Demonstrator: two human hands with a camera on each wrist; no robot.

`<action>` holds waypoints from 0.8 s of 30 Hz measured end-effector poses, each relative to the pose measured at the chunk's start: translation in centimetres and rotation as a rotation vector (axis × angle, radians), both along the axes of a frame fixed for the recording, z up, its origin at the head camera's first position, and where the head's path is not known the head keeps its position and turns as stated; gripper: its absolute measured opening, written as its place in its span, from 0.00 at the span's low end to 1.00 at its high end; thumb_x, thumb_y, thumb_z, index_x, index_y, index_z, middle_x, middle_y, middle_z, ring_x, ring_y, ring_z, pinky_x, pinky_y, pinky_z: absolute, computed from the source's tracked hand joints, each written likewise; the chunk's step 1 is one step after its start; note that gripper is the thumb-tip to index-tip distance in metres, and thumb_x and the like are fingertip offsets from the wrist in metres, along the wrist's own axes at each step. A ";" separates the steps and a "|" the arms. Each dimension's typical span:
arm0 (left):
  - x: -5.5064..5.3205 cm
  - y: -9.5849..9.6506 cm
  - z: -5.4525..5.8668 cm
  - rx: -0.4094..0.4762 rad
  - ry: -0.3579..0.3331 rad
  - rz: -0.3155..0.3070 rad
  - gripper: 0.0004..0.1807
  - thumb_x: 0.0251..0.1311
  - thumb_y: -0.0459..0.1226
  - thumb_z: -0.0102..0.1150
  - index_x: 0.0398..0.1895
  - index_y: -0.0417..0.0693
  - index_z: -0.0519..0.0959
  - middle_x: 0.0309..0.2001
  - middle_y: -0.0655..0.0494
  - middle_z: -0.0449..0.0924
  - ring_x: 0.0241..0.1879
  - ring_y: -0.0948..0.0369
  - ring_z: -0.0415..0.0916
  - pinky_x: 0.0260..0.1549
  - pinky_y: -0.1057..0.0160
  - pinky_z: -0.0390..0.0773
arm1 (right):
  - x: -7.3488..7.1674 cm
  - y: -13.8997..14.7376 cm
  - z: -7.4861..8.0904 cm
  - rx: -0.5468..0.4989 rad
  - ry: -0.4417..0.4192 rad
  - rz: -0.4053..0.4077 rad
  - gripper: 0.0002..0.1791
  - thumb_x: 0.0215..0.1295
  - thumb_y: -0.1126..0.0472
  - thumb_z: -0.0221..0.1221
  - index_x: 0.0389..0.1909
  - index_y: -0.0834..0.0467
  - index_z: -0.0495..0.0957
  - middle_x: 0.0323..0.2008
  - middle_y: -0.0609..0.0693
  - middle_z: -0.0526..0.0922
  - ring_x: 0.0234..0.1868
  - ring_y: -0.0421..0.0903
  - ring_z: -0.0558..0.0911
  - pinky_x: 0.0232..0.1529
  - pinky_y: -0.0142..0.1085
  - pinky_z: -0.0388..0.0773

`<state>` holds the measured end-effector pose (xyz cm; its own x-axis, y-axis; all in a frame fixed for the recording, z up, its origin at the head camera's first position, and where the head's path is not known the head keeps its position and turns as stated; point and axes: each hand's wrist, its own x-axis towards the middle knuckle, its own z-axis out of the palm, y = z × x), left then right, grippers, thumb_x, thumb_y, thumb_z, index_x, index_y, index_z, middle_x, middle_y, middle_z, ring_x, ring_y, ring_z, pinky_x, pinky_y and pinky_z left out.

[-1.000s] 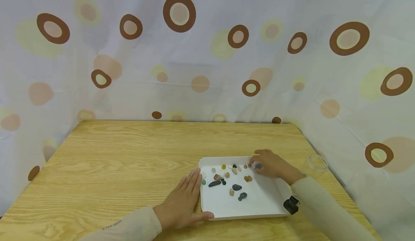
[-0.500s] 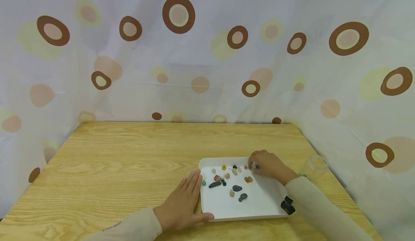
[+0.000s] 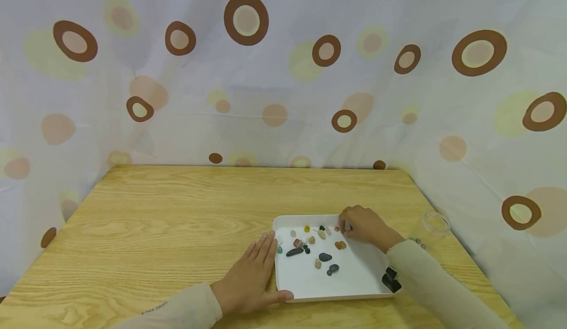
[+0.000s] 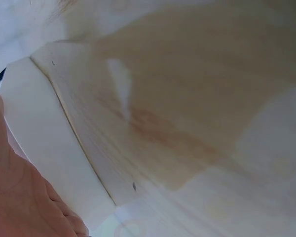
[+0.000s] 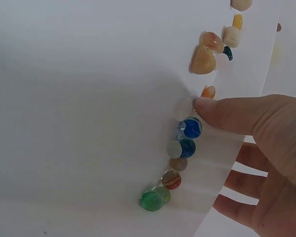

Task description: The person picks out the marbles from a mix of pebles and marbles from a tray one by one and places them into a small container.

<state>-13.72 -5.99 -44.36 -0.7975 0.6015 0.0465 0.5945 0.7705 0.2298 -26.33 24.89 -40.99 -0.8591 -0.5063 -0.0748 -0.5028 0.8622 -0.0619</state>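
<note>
A white tray [image 3: 305,284] holds several small stones and marbles, including a dark oval pebble [image 3: 325,257]. My left hand [image 3: 248,275] lies along the tray's left wall with straight fingers, its thumb at the front edge; in the left wrist view part of that hand [image 4: 24,197] touches a white wall. At the tray's back right, my right hand [image 3: 365,226] has its fingers curled down. Its thumb [image 5: 232,111] presses against a clear marble [image 5: 184,108], seemingly pinching it; the index fingertip is hidden. Blue marble [image 5: 192,128] and green marble [image 5: 152,201] lie in the same row.
A clear jar [image 3: 431,230] stands on the wooden table [image 3: 177,221] right of the tray, with a few small round things at its bottom, partly behind my right sleeve. A patterned curtain [image 3: 274,73] encloses the table at the back and sides.
My right hand's fingers have drawn together and down at the tray's back right, covering a small marble seen there before. The right forearm has shifted slightly left, showing more of the jar. Left hand unchanged.
</note>
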 end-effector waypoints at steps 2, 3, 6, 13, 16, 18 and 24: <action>0.0 0.0 0.0 -0.002 -0.002 -0.001 0.60 0.56 0.75 0.29 0.74 0.32 0.47 0.75 0.37 0.38 0.74 0.45 0.38 0.69 0.45 0.50 | 0.0 -0.1 0.0 0.003 -0.008 -0.006 0.07 0.53 0.63 0.69 0.25 0.49 0.81 0.33 0.43 0.81 0.32 0.40 0.76 0.33 0.38 0.75; 0.0 0.0 0.0 -0.004 -0.003 0.000 0.61 0.56 0.75 0.28 0.74 0.32 0.47 0.75 0.37 0.38 0.74 0.45 0.38 0.69 0.45 0.51 | 0.0 -0.1 0.1 0.006 -0.013 -0.011 0.07 0.54 0.63 0.69 0.26 0.49 0.81 0.34 0.43 0.81 0.32 0.40 0.76 0.33 0.38 0.76; 0.0 0.0 0.0 -0.014 -0.010 0.003 0.61 0.56 0.76 0.28 0.74 0.33 0.46 0.75 0.38 0.37 0.75 0.45 0.38 0.69 0.46 0.50 | 0.1 -0.3 0.6 0.009 -0.014 -0.015 0.05 0.55 0.64 0.68 0.27 0.51 0.82 0.36 0.46 0.82 0.34 0.43 0.77 0.35 0.40 0.77; 0.0 0.1 0.1 -0.028 -0.021 0.013 0.61 0.55 0.76 0.28 0.74 0.33 0.46 0.76 0.38 0.36 0.75 0.46 0.37 0.70 0.47 0.50 | 0.4 0.4 2.6 -0.031 0.046 0.015 0.04 0.56 0.63 0.66 0.29 0.53 0.81 0.39 0.49 0.82 0.42 0.52 0.79 0.40 0.46 0.78; 0.1 0.2 0.1 -0.025 -0.038 0.013 0.60 0.56 0.75 0.30 0.74 0.33 0.45 0.76 0.38 0.35 0.75 0.46 0.36 0.70 0.46 0.49 | 1.0 1.4 3.7 -0.096 0.094 0.053 0.04 0.57 0.63 0.66 0.29 0.53 0.79 0.36 0.48 0.81 0.42 0.54 0.80 0.40 0.46 0.78; 0.1 0.2 0.1 -0.027 -0.037 0.013 0.60 0.56 0.75 0.31 0.74 0.33 0.46 0.76 0.38 0.35 0.75 0.46 0.37 0.70 0.47 0.50 | 1.5 2.1 4.6 -0.134 0.129 0.064 0.05 0.57 0.63 0.66 0.29 0.53 0.79 0.36 0.48 0.81 0.41 0.55 0.81 0.40 0.47 0.78; 0.0 0.2 0.0 -0.029 -0.015 0.011 0.59 0.57 0.74 0.33 0.74 0.33 0.45 0.76 0.38 0.35 0.75 0.46 0.37 0.70 0.46 0.50 | 3.1 4.4 6.9 -0.168 0.211 0.010 0.04 0.59 0.62 0.65 0.32 0.54 0.80 0.50 0.64 0.80 0.51 0.65 0.77 0.48 0.56 0.75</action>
<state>-13.71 -5.79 -44.39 -0.8047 0.5935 0.0174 0.5826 0.7836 0.2159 -23.19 29.34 -34.13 -0.8416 -0.5052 0.1911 -0.5283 0.8436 -0.0961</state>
